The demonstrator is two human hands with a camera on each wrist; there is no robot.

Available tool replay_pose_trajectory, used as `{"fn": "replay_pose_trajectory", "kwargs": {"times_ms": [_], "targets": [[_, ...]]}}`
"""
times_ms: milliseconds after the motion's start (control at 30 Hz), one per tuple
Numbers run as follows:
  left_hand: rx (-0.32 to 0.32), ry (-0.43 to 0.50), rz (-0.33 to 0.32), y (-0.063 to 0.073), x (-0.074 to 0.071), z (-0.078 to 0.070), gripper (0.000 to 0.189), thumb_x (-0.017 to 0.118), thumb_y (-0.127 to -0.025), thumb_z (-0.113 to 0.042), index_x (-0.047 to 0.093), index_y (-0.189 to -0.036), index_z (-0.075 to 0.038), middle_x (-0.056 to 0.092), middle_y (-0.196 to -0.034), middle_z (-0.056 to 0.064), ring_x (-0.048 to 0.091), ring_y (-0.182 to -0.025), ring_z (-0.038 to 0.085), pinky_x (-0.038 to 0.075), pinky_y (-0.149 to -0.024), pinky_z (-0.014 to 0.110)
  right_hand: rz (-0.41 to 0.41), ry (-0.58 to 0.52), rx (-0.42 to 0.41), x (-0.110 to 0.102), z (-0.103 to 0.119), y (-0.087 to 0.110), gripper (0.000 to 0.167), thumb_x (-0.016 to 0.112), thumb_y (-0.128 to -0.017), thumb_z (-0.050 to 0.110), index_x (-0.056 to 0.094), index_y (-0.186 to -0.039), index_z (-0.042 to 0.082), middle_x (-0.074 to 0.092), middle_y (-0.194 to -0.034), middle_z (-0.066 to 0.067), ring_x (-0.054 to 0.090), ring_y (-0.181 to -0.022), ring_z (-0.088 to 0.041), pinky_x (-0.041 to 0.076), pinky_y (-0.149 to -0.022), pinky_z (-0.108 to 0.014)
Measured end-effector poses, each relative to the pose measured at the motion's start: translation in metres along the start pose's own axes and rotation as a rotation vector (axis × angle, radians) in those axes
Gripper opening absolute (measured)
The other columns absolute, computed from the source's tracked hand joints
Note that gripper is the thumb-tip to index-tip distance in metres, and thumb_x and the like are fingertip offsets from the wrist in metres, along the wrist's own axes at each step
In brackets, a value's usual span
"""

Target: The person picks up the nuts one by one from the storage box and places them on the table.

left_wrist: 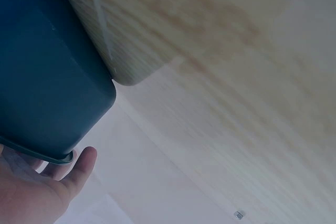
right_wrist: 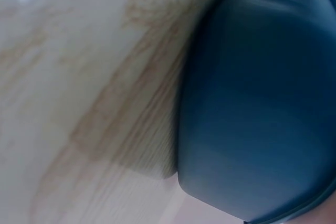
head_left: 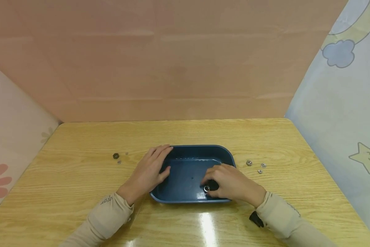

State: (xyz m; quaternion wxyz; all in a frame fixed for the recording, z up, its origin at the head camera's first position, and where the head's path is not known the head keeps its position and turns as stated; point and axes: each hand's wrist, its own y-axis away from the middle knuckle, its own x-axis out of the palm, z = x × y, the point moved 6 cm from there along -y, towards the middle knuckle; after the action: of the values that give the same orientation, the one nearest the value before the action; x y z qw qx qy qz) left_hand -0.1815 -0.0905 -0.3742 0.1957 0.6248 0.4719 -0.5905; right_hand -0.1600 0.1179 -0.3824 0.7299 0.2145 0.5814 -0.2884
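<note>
A dark blue plastic tray (head_left: 185, 201) sits on the wooden table in front of me. My left hand (head_left: 149, 169) rests over its left rim near the far corner, fingers extended and thumb reaching inside. The left wrist view shows those fingers (left_wrist: 84, 166) beside the tray's outer wall (left_wrist: 58, 93). Over the right rim, my right hand (head_left: 226, 181) reaches into the tray, thumb and forefinger curled around a shiny metal nut (head_left: 206, 188) close over the tray floor. In the right wrist view the tray's outer wall (right_wrist: 252, 114) covers most of that hand.
Several small metal nuts lie right of the tray, the largest a hex nut (head_left: 249, 163). Left of it are a dark hex nut (head_left: 115, 156) and two tiny silver pieces (head_left: 119, 162). A black object (head_left: 256, 219) shows by the right sleeve. Papered panels (head_left: 172, 68) border the table.
</note>
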Motion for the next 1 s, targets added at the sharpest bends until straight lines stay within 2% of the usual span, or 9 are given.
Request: {"fn": "replay_pose_trajectory", "kwargs": {"times_ms": [433, 1000], "targets": [[-0.007, 0.001, 0.014, -0.0003, -0.0002, -0.0002, 0.061, 0.071, -0.09, -0.018, 0.046, -0.145, -0.007, 0.051, -0.146, 0.01, 0.05, -0.129, 0.027, 0.047, -0.108, 0.042, 0.018, -0.007, 0.012, 0.0001, -0.0009, -0.0002, 0.018, 0.082, -0.078, 0.027, 0.078, -0.096, 0.022, 0.07, -0.093, 0.011, 0.066, -0.086, -0.009, 0.053, -0.076, -0.033], [0.0, 0.001, 0.004, 0.0005, -0.0004, -0.0012, 0.062, 0.071, -0.09, -0.017, 0.047, -0.145, -0.006, 0.052, -0.145, 0.01, 0.05, -0.128, 0.027, 0.047, -0.107, 0.042, 0.036, -0.016, 0.036, 0.0009, -0.0022, 0.0001, 0.018, 0.082, -0.077, 0.022, 0.078, -0.094, 0.022, 0.071, -0.094, 0.011, 0.067, -0.09, -0.012, 0.054, -0.08, -0.037]]}}
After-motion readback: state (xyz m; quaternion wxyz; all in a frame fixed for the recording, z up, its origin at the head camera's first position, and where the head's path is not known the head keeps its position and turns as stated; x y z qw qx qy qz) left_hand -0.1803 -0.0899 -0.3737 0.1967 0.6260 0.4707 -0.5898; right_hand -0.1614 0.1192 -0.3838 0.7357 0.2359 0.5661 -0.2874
